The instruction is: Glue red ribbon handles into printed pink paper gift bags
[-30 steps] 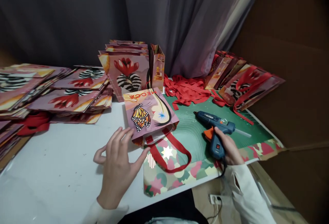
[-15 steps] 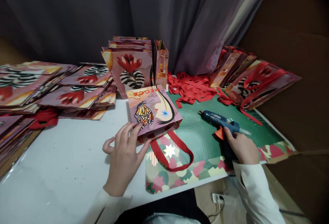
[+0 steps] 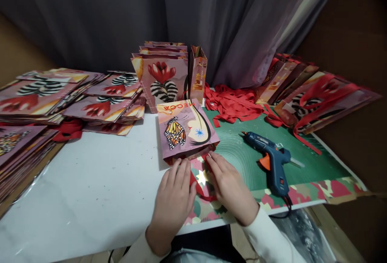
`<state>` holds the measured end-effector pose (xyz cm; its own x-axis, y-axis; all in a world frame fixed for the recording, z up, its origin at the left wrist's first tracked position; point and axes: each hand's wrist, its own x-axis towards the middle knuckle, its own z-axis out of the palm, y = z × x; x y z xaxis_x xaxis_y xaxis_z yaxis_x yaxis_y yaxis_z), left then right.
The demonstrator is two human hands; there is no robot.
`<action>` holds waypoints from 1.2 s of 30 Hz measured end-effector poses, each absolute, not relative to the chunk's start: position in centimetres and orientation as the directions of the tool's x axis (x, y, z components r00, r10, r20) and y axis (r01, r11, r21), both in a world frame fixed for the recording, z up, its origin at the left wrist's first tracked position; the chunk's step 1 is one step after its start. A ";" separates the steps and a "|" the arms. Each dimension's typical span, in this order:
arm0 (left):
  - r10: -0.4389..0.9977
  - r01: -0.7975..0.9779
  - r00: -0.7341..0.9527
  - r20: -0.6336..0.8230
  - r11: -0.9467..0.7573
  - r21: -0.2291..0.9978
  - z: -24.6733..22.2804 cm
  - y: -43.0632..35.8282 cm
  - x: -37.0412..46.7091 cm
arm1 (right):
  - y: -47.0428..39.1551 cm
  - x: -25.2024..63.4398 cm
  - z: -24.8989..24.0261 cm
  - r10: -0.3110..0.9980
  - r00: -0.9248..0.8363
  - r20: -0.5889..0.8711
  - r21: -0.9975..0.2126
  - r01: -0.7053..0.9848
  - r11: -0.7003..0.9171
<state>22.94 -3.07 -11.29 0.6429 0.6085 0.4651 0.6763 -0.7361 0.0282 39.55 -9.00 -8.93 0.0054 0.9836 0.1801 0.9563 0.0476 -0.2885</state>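
A purple paper bag (image 3: 181, 134), printed with a monarch butterfly and red lettering, lies flat with its mouth towards me. A red ribbon handle (image 3: 205, 194) loops out of that mouth. My left hand (image 3: 175, 194) is closed at the left end of the ribbon, fingers together at the bag's edge. At the right end, my right hand (image 3: 231, 184) has its fingers pressed on the ribbon. Both sets of fingertips are partly hidden. To the right, a blue glue gun (image 3: 272, 156) with an orange trigger lies on the green mat (image 3: 238, 166).
Behind the bag stand several upright paper bags (image 3: 165, 77). Flat bags (image 3: 99, 108) are stacked at left, beside a red ribbon roll (image 3: 69, 130). Loose red ribbons (image 3: 231, 102) lie in a heap at the back. Bags with handles (image 3: 320, 98) lean at right.
My right hand has let go of the glue gun, which now rests on the mat, and moved left to the ribbon. My left hand has shifted from the bag's front to its mouth.
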 end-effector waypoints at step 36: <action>0.646 0.626 0.647 0.405 -0.753 0.201 -12.2 -2.5 23.3 | -8.2 38.3 -11.3 0.979 0.042 0.200 -0.194 0.981 -0.003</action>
<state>23.28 -2.46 -12.20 0.6466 0.6462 0.4054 0.6263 -0.7531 0.2015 38.26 -8.24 -11.25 0.0423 0.9790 0.1995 0.9810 -0.0029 -0.1938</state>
